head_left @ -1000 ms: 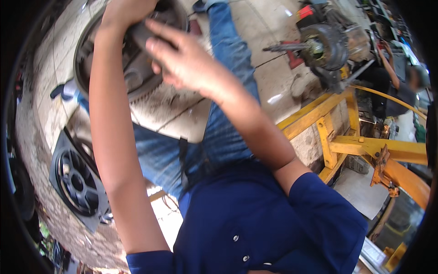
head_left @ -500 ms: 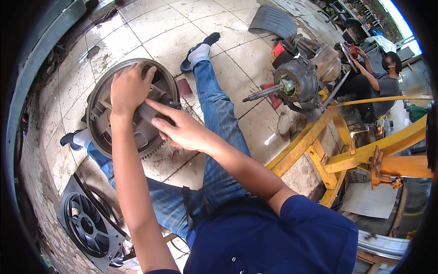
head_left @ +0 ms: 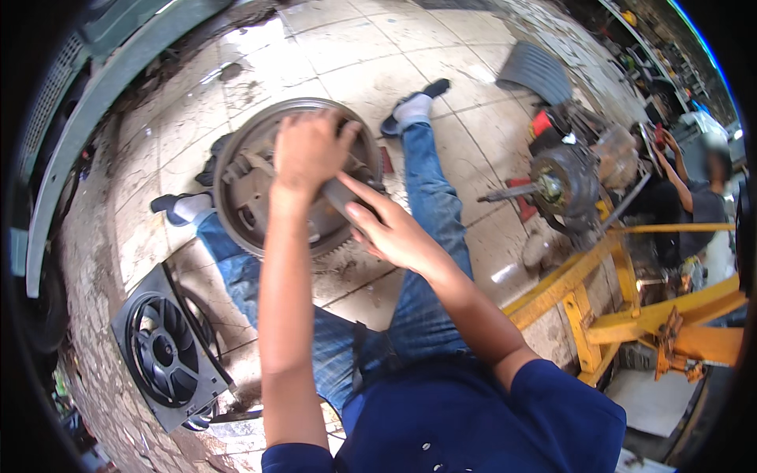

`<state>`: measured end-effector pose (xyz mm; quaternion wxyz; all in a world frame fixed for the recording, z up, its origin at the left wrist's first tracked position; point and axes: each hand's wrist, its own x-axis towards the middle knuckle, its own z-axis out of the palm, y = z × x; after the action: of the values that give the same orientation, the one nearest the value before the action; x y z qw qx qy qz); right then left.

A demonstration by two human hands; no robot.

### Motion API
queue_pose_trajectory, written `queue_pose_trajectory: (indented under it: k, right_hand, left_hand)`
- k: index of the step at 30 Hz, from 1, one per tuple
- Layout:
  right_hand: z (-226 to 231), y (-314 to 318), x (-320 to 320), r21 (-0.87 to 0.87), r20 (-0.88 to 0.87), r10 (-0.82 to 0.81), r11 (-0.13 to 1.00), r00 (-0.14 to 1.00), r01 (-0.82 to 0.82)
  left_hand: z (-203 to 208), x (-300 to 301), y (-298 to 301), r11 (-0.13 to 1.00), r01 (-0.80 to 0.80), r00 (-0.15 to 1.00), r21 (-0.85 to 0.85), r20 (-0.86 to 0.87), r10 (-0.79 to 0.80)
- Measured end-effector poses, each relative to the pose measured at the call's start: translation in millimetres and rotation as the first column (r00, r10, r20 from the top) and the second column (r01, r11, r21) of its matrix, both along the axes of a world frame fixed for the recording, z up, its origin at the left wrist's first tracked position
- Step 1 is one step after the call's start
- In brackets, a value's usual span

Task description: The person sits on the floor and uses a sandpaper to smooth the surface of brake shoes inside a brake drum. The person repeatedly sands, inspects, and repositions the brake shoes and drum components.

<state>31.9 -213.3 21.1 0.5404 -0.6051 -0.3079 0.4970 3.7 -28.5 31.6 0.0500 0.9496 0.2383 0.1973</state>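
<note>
A round, grey-brown metal flywheel-like part with teeth along its lower right edge lies between my outstretched legs. My left hand rests palm down over its inner side, fingers spread and thumb apart; the hand is slightly blurred and covers whatever is under the palm. My right hand is closed around a dark grey cylinder, with the index finger lying along it. The cylinder slants up over the flywheel-like part, and its far end runs toward my left wrist.
To the left, a black fan in a flat frame leans near a rough edge. A greasy axle or hub assembly with a protruding shaft stands right, by a yellow metal frame. Farther right another person handles something. A curved grey panel lies beyond.
The whole view has swung, so everything sits farther right in the picture. Both hands keep about the same places on the flywheel-like part and the cylinder.
</note>
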Motion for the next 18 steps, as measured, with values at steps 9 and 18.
queue_pose_trajectory:
  k: [9, 18]
  right_hand:
    - [-12, 10, -10, -0.009, 0.0, -0.087, 0.996, 0.996, 0.087]
    - [-22, -19, -22, 0.034, 0.139, -0.112, 0.994, 0.984, 0.108]
  left_hand:
    - [-12, 1, 7, 0.999, 0.013, 0.998, 0.041, 0.059, -0.015]
    - [-9, -13, -30, 0.992, 0.039, 0.991, 0.12, 0.123, -0.054]
